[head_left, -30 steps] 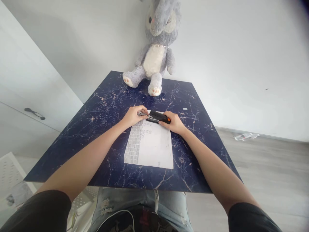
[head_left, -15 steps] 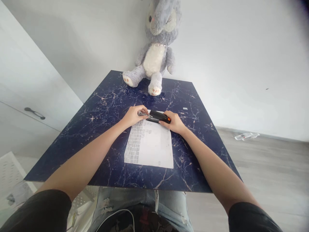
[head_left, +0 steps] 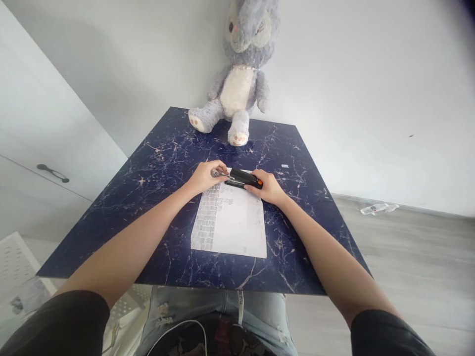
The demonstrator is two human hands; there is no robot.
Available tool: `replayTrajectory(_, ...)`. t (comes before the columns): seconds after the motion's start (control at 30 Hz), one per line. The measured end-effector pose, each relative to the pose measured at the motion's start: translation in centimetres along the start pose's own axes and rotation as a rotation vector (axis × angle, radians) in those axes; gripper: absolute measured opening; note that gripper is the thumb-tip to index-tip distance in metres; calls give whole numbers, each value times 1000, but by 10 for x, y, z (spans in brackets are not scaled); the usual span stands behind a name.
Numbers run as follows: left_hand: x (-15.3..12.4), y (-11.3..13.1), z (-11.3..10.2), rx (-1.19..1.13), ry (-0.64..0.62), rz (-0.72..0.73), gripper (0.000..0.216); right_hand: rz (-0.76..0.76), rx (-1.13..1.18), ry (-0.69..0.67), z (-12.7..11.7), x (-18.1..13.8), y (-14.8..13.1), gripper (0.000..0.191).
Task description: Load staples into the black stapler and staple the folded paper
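My right hand grips a black stapler with an orange patch at its right end, fingers behind it and thumb in front. The stapler lies across the top of a printed paper sheet. Between the closed fingers of my left hand is a small silvery rod-like thing with a rounded left end. Its thin part points right, at the stapler's left end. What kind of thing it is, I cannot make out, nor whether it touches the stapler.
A grey plush toy sits at the back of the dark blue marbled table. Behind the stapler to the right lies a small pale piece. A clear plastic item is on the floor at right; a white perforated basket stands at left.
Both hands, the stapler and the silvery thing stay in nearly the same place. Only a very slight shift of the view shows.
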State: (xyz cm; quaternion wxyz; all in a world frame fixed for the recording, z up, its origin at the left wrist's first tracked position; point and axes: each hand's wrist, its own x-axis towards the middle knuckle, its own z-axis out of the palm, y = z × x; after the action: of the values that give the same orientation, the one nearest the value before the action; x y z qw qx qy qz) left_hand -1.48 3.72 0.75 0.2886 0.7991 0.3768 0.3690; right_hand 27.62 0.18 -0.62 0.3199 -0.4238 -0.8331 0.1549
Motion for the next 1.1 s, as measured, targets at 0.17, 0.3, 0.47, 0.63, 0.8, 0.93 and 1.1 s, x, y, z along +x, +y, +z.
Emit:
replayTrajectory(0.17,1,-1,-3,-160,154,-64,12,39,34,17,-5,0,-2,29)
replayTrajectory(0.3,1,-1,-7,-388,89,-76,18,113,158,53,-13,-2,-2,36)
replayTrajectory(0.47,-3,3,-9,-594,-155,-48,34,181,424,59,-17,-5,-2,45)
replayTrajectory(0.63,-3,3,-8,-761,-327,-10,44,199,587,92,-15,-5,-4,48)
replayTrajectory(0.8,-5,6,-11,-705,-354,12,46,229,632,87,-15,-6,-1,49)
replayTrajectory(0.93,-7,9,-12,-663,-345,4,43,229,660,75,-16,-6,-1,47)
replayTrajectory(1.1,-7,6,-9,-626,-358,-46,46,228,664,22,-17,-6,-5,45)
